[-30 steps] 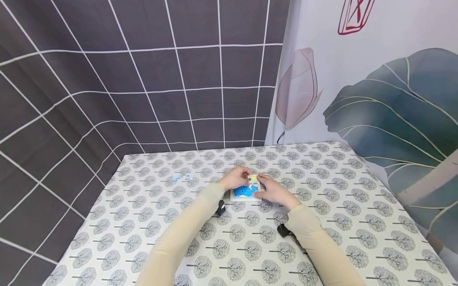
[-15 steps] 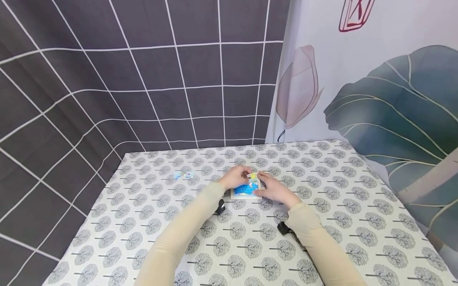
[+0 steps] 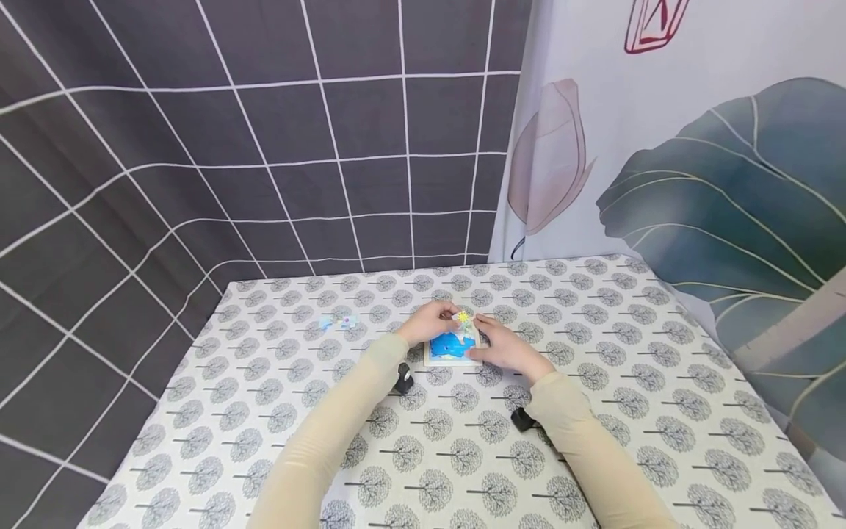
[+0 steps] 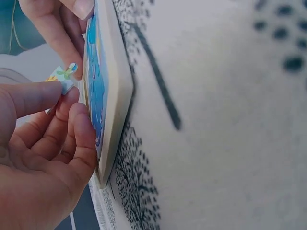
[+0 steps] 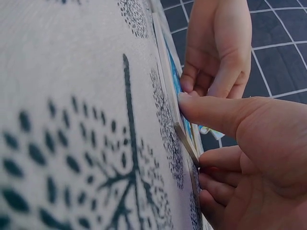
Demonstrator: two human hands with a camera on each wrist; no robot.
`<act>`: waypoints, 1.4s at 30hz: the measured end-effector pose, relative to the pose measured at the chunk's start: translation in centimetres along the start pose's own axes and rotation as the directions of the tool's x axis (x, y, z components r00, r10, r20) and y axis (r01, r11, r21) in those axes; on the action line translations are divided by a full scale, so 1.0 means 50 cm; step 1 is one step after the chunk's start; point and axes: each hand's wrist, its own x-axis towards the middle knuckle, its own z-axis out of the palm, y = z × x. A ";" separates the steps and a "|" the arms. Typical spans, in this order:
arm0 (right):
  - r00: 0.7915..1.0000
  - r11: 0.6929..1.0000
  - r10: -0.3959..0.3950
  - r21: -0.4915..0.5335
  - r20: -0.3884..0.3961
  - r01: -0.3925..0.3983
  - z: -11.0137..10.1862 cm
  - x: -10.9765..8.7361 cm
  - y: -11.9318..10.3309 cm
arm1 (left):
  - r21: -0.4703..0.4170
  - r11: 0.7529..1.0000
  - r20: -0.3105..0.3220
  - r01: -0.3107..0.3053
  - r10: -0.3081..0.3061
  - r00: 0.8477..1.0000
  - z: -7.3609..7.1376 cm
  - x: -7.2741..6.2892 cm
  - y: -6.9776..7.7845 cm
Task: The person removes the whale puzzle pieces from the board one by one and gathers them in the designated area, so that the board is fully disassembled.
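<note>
My left hand [image 3: 426,325] pinches a small jigsaw piece [image 3: 464,317] with a yellow sun on it, between thumb and forefinger. In the left wrist view the piece [image 4: 67,75] stands off the face of the puzzle board [image 4: 119,81], tilted. That board has a pale wooden rim [image 3: 451,363] and a blue whale picture [image 3: 448,347]. My right hand [image 3: 507,348] grips the board's right side. Its thumb [image 5: 206,108] presses on the face in the right wrist view, and its fingers lie along the edge. Left fingertips overlap the board's upper left side.
Light blue loose puzzle pieces [image 3: 338,323] lie on the tablecloth [image 3: 463,470] to the left of the board. A dark gridded curtain [image 3: 363,184] hangs behind the table, and a flowered one [image 3: 562,184] on the right.
My left hand has moved the sun piece slightly up and away from the board, and the left thumb shows more in front of it. The right hand stays on the board.
</note>
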 end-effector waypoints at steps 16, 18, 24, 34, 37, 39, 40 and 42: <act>1.000 1.000 0.006 0.008 -0.013 -0.005 0.006 0.002 0.007 | 0.039 0.997 -0.102 0.065 -0.060 0.993 -0.102 -0.028 -0.046; 1.000 1.000 0.000 0.003 -0.017 0.000 0.005 0.001 0.007 | 0.035 0.997 -0.120 0.071 -0.066 0.991 -0.119 -0.035 -0.055; 1.000 1.000 -0.001 0.003 -0.012 0.001 0.002 -0.002 0.003 | 0.009 0.995 -0.156 0.101 -0.098 0.983 -0.172 -0.062 -0.078; 1.000 1.000 -0.001 0.005 -0.006 0.001 0.000 -0.002 -0.002 | 0.073 0.993 -0.196 0.096 -0.080 0.977 -0.244 -0.127 -0.105; 1.000 1.000 0.004 0.013 -0.008 -0.004 -0.001 -0.001 -0.001 | 0.108 0.987 -0.200 0.120 -0.096 0.975 -0.249 -0.136 -0.109; 1.000 1.000 0.006 0.013 -0.007 -0.006 -0.001 -0.001 0.000 | 0.116 0.985 -0.188 0.129 -0.106 0.977 -0.249 -0.141 -0.113; 1.000 1.000 0.006 0.011 -0.004 -0.006 -0.001 0.000 0.000 | 0.121 0.984 -0.180 0.134 -0.111 0.977 -0.249 -0.143 -0.115; 1.000 1.000 0.009 0.004 0.001 -0.009 0.000 -0.001 0.002 | 0.138 0.979 -0.171 0.150 -0.126 0.977 -0.246 -0.146 -0.120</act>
